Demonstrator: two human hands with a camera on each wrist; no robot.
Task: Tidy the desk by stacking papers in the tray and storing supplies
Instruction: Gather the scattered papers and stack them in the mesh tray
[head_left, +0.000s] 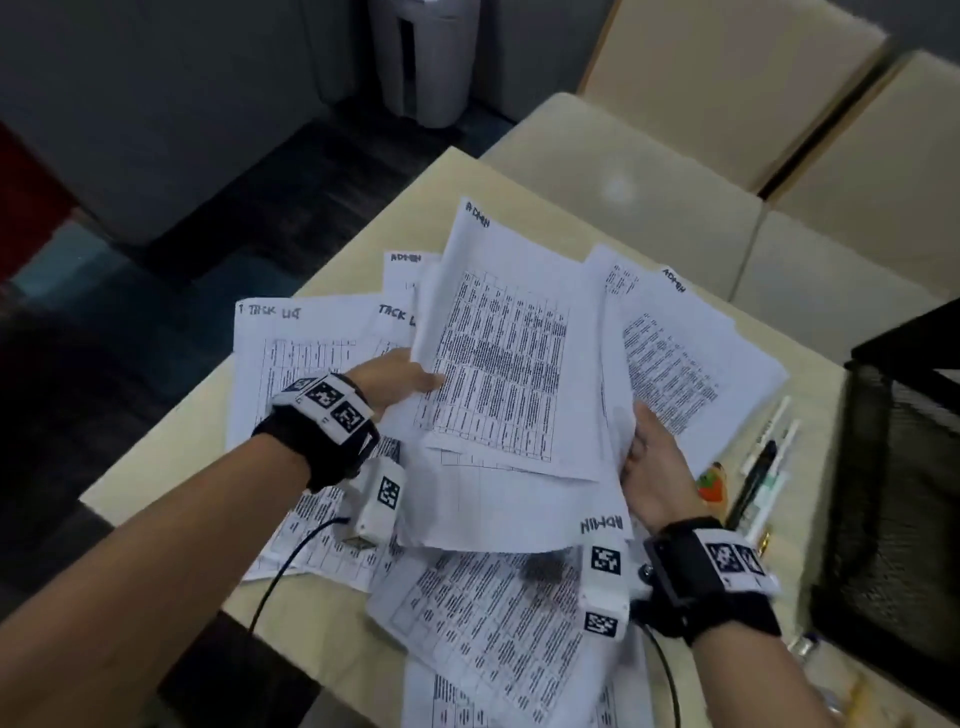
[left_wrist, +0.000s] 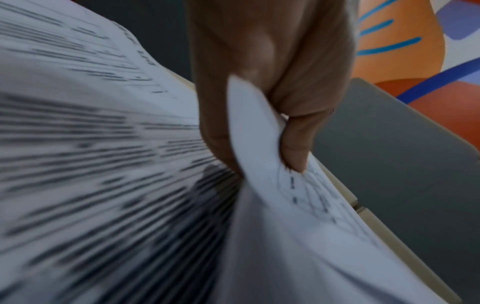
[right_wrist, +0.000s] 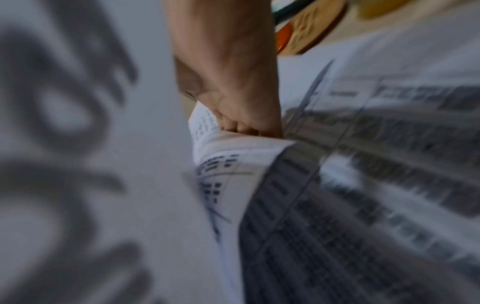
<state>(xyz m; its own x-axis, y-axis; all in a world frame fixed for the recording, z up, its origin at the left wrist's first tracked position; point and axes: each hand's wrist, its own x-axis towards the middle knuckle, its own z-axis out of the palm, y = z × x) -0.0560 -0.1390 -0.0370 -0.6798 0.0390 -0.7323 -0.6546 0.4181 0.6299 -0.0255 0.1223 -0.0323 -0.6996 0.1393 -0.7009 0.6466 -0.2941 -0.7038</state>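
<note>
A pale bin (head_left: 423, 57) stands on the dark floor (head_left: 249, 171) beyond the bench. Cream chairs (head_left: 649, 150) line the bench's far side.

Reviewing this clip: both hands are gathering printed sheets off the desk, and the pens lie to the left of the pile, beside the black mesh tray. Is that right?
Not quite. The pens lie to the right of the pile, as the head view shows. The rest holds: the left hand and right hand both hold the printed sheets, and the black mesh tray stands beside the pens.
</note>
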